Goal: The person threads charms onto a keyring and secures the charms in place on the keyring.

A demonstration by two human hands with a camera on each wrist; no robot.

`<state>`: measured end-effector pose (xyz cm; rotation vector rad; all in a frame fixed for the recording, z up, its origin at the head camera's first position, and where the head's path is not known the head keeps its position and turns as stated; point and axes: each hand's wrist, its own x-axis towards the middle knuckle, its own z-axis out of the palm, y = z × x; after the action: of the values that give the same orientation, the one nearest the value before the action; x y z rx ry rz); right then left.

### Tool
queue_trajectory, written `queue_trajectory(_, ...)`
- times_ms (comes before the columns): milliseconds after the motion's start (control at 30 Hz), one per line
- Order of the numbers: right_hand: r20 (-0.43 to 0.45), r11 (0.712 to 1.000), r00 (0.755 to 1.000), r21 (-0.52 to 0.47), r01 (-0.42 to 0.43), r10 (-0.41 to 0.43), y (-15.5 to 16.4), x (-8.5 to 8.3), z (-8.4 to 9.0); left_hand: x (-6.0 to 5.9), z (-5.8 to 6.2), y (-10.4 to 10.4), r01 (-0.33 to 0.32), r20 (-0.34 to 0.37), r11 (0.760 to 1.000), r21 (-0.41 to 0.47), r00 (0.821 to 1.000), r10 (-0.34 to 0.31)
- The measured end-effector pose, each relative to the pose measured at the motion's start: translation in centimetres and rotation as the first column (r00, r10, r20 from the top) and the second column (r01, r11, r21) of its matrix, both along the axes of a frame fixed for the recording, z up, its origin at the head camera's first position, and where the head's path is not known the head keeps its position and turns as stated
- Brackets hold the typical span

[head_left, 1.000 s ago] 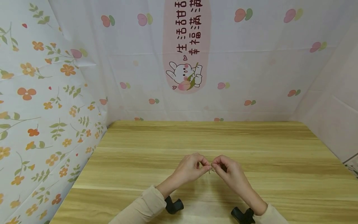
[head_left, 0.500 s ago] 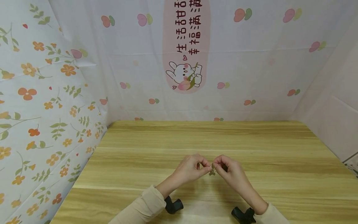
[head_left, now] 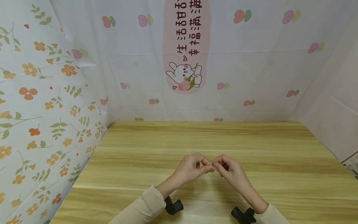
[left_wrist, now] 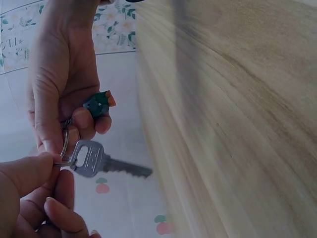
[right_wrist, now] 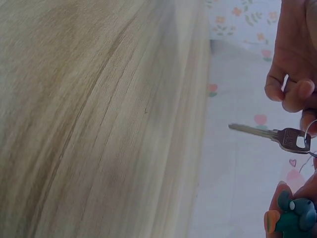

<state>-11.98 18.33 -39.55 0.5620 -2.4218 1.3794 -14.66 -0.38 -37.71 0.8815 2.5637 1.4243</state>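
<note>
Low over the wooden table [head_left: 195, 137] my two hands meet fingertip to fingertip. Between them is a thin metal key ring [head_left: 212, 170] carrying a silver key [left_wrist: 91, 159] and a small teal charm [left_wrist: 96, 105] with an orange tip. My left hand [head_left: 208, 168] pinches the ring [left_wrist: 64, 148] between thumb and forefinger. My right hand [head_left: 216, 166] curls round the charm and the ring's other side. In the right wrist view the key [right_wrist: 277, 135] sticks out level toward the table edge, with the charm [right_wrist: 294, 213] below it.
Patterned cloth walls close the table in on the left [head_left: 42, 109], back [head_left: 184, 62] and right [head_left: 335, 109]. Black wrist mounts [head_left: 173, 205] [head_left: 242, 215] sit under both cream sleeves near the front edge.
Both hands stay together at the same spot. The key that hung a little below the fingertips half a second ago now sits higher between them.
</note>
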Motion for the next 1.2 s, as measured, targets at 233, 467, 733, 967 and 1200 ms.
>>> queue_trajectory(233,-0.057,0.999,0.998,0.043,0.010,-0.008,-0.19,0.21,0.27,0.06,0.13,0.12,0.007,0.010,0.998,-0.059,1.000,-0.006)
queue_trajectory(467,-0.038,0.999,0.999,0.030,0.012,-0.011,-0.26,0.30,0.43,0.16,0.13,0.28,-0.009,-0.009,0.999,-0.049,1.000,0.009)
queue_trajectory(733,0.002,1.000,1.000,-0.002,0.023,-0.023,-0.07,0.18,0.26,0.00,-0.12,0.17,0.000,-0.016,1.000,0.005,1.000,0.000)
queue_trajectory(967,-0.065,0.999,0.998,0.040,0.012,-0.009,-0.10,0.22,0.39,0.00,0.04,0.11,0.022,-0.003,0.999,-0.050,1.000,-0.022)
queue_trajectory(1200,-0.071,0.999,0.997,0.034,-0.001,0.004,-0.15,0.33,0.57,0.04,0.00,0.19,0.004,-0.021,0.999,-0.052,1.000,-0.005)
